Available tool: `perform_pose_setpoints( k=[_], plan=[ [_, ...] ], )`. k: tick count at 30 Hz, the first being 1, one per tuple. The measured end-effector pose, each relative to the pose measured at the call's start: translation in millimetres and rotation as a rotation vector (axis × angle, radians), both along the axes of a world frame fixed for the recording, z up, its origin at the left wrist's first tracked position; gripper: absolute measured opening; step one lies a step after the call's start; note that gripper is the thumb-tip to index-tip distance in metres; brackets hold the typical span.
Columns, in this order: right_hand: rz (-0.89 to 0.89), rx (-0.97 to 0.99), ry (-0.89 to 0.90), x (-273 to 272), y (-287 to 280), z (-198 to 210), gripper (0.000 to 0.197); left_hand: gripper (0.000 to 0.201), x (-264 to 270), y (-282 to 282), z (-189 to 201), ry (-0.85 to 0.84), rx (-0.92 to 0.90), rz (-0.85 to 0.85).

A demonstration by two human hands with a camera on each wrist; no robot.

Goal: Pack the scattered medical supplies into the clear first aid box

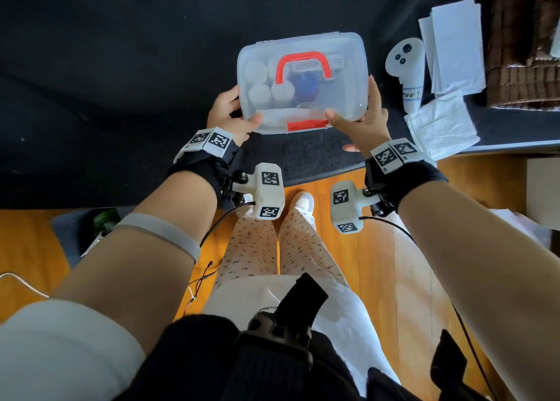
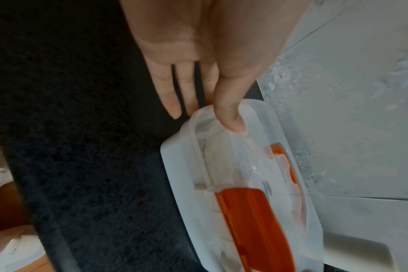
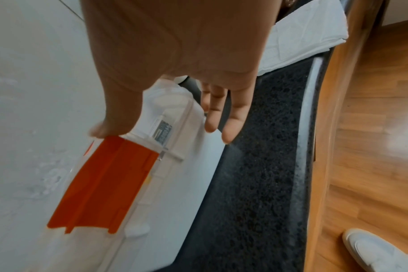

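Nearest the viewer in the head view, both forearms reach forward over the wooden floor [image 1: 378,264] to the near edge of the dark table [image 1: 91,97].

The left hand [image 1: 225,117] holds the clear first aid box [image 1: 303,82] at the box's 8 o'clock corner: thumb laid on the lid beside the red latch [image 1: 307,125], the remaining fingers [image 2: 172,95] extended nearly straight along the box's side and underside. The left wrist view confirms the thumb tip on the lid rim.

The right hand [image 1: 368,117] holds the box at its 4 o'clock corner in like manner: thumb on the lid just right of the latch, fingers [image 3: 235,117] straight down the right wall.

The box is thus clamped between the two hands, lid closed, red handle [image 1: 304,67] lying flat on top. White bottles [image 1: 257,92] and a blue item [image 1: 306,83] show through the lid.

Beyond, at 2 o'clock from the box, a white controller [image 1: 406,64] lies on the table; further right are folded white papers [image 1: 454,45] and a gauze pad [image 1: 442,127].
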State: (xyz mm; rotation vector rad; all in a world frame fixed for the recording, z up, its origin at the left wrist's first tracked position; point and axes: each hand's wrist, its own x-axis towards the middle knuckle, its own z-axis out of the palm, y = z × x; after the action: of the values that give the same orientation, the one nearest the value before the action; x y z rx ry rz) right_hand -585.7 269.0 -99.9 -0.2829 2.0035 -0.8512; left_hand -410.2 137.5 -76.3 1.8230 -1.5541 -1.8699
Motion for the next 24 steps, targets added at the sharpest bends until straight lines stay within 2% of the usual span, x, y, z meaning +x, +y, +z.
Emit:
perform_pose_setpoints(
  k=[7,11,14,24],
  plan=[
    [0.054,-0.067,0.092,1,7,-15,0.123,0.062,3,2,-3,0.035,-0.047,-0.021],
    [0.064,-0.062,0.248,9,2,-20,0.128,0.062,2,4,-4,0.049,-0.085,-0.041],
    [0.056,-0.083,0.385,17,-2,-23,0.126,0.062,0,3,-5,0.064,-0.061,-0.034],
    [-0.035,-0.052,0.435,22,-12,-24,0.117,0.064,-2,1,-7,0.086,-0.017,0.009]
  ],
)
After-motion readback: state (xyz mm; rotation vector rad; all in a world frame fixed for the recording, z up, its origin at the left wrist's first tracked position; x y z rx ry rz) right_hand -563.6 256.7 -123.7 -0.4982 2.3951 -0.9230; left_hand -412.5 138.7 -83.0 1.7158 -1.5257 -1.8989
